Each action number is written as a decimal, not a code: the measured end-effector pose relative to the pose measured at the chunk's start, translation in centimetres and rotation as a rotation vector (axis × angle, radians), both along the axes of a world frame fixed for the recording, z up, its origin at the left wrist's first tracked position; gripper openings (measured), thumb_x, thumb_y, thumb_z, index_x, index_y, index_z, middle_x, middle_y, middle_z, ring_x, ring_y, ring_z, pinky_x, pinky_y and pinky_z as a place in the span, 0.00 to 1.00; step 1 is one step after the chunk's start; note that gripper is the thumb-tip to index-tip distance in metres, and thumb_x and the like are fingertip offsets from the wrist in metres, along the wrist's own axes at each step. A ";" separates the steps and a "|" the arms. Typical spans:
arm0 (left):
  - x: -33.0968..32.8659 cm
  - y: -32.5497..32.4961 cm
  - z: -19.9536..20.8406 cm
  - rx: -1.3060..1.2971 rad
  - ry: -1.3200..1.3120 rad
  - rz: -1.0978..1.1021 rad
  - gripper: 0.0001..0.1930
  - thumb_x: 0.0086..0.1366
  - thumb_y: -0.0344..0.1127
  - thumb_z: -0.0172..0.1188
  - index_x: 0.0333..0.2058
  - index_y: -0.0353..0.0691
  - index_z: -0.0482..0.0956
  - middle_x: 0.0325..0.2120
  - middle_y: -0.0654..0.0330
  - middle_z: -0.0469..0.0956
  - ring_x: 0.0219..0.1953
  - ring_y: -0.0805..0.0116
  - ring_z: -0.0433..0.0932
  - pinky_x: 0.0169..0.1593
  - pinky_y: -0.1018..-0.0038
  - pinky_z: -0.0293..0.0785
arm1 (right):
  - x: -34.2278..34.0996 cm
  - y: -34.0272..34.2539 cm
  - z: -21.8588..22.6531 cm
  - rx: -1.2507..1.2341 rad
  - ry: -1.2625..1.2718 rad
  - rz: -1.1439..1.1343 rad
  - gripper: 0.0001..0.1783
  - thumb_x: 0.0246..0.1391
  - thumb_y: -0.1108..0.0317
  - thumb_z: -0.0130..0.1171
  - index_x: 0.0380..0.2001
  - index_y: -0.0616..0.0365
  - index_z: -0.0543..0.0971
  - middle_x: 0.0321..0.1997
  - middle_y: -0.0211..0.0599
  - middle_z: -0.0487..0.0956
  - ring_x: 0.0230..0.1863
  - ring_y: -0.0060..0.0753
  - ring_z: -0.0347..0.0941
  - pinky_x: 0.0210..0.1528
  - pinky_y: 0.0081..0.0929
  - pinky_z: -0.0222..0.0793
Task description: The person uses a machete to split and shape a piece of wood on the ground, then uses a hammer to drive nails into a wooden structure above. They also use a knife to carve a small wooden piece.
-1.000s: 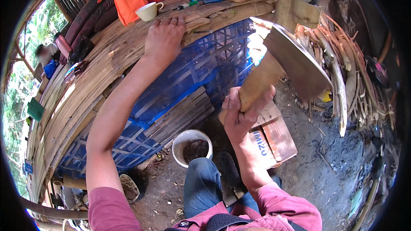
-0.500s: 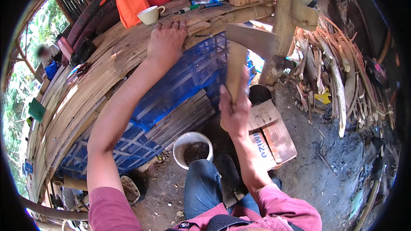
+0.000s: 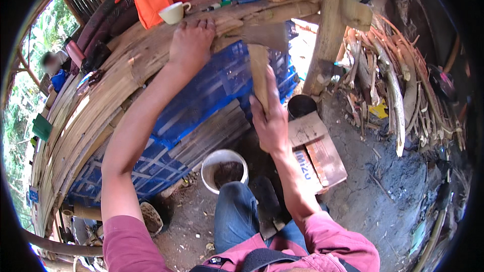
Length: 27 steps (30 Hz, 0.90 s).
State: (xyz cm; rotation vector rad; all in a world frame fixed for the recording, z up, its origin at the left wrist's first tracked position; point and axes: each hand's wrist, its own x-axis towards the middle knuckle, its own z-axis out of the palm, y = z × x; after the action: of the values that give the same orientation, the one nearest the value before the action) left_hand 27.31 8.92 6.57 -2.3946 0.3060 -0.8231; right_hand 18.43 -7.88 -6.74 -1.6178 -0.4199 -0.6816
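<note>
My left hand (image 3: 190, 44) presses down on the edge of a split-bamboo platform (image 3: 126, 65), its fingers bent over the bamboo strips (image 3: 227, 25). Its fingertips are partly hidden. My right hand (image 3: 269, 116) is wrapped round the wooden handle of a hatchet (image 3: 259, 73). The hatchet's broad metal head, smeared by motion, points upward near the platform's front edge, to the right of my left hand. A pale cup (image 3: 172, 14) stands on the platform just beyond my left hand.
Blue sheeting (image 3: 212, 83) with woven slats hangs below the platform. A white bucket (image 3: 203, 174) and an opened cardboard box (image 3: 327, 158) stand on the floor. Piled sticks (image 3: 393, 80) lie at the right beside a wooden post (image 3: 327, 45). An orange bag (image 3: 151, 0) is at the back.
The hatchet has moved left and slightly lower, toward the platform edge, with my right hand. My left hand stays on the bamboo. The view has shifted slightly.
</note>
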 end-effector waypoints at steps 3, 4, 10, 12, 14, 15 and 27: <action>0.2 -0.8 0.6 -0.011 -0.010 -0.046 0.34 0.50 0.44 0.65 0.55 0.38 0.66 0.50 0.57 0.74 0.52 0.64 0.73 0.57 0.66 0.67 | 0.3 0.8 -2.0 0.210 -0.201 -0.082 0.39 0.53 0.79 0.55 0.66 0.50 0.54 0.32 0.56 0.74 0.25 0.32 0.72 0.33 0.25 0.70; 0.1 -1.1 0.5 -0.012 -0.005 -0.071 0.34 0.50 0.44 0.65 0.55 0.38 0.66 0.50 0.57 0.74 0.53 0.65 0.73 0.57 0.66 0.67 | 0.7 1.2 -2.8 0.281 -0.245 -0.084 0.40 0.52 0.80 0.55 0.66 0.47 0.54 0.32 0.56 0.74 0.25 0.30 0.72 0.33 0.24 0.70; -0.2 -0.4 0.4 0.029 -0.040 -0.038 0.33 0.50 0.44 0.65 0.54 0.38 0.67 0.50 0.56 0.73 0.54 0.66 0.72 0.57 0.65 0.67 | 0.0 0.2 -1.0 0.122 -0.116 -0.110 0.37 0.54 0.78 0.53 0.66 0.50 0.53 0.48 0.57 0.74 0.41 0.39 0.76 0.38 0.29 0.72; 0.1 -0.3 0.6 0.004 -0.006 -0.026 0.32 0.50 0.44 0.65 0.53 0.38 0.67 0.50 0.56 0.74 0.54 0.66 0.72 0.57 0.65 0.67 | -1.0 0.5 -1.5 0.269 0.028 -0.021 0.37 0.55 0.78 0.52 0.66 0.54 0.52 0.56 0.59 0.70 0.51 0.44 0.74 0.43 0.32 0.72; 0.1 -1.0 0.1 -0.024 0.015 -0.019 0.32 0.50 0.44 0.64 0.53 0.38 0.67 0.50 0.57 0.74 0.54 0.66 0.72 0.58 0.65 0.66 | 1.1 0.5 -1.9 0.017 0.049 -0.012 0.36 0.55 0.78 0.52 0.65 0.57 0.52 0.53 0.57 0.72 0.47 0.43 0.76 0.42 0.31 0.72; 0.0 -0.9 0.3 -0.018 0.010 0.000 0.31 0.51 0.44 0.64 0.53 0.38 0.67 0.50 0.57 0.74 0.54 0.66 0.72 0.58 0.65 0.66 | 1.9 0.4 -1.0 -0.024 0.103 0.059 0.36 0.55 0.78 0.52 0.65 0.58 0.52 0.52 0.56 0.73 0.46 0.42 0.77 0.42 0.31 0.72; 0.1 -0.7 0.7 0.018 -0.009 -0.015 0.32 0.51 0.44 0.63 0.54 0.38 0.67 0.51 0.58 0.73 0.56 0.65 0.69 0.60 0.64 0.63 | -0.9 0.3 -1.0 0.241 -0.054 -0.065 0.35 0.55 0.76 0.53 0.65 0.52 0.55 0.38 0.58 0.76 0.33 0.50 0.77 0.34 0.30 0.72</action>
State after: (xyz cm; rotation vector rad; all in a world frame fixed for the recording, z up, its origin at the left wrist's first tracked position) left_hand 27.43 8.24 7.25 -2.3735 0.3273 -0.8346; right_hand 17.51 -7.60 -7.70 -1.3920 -0.3124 -0.7948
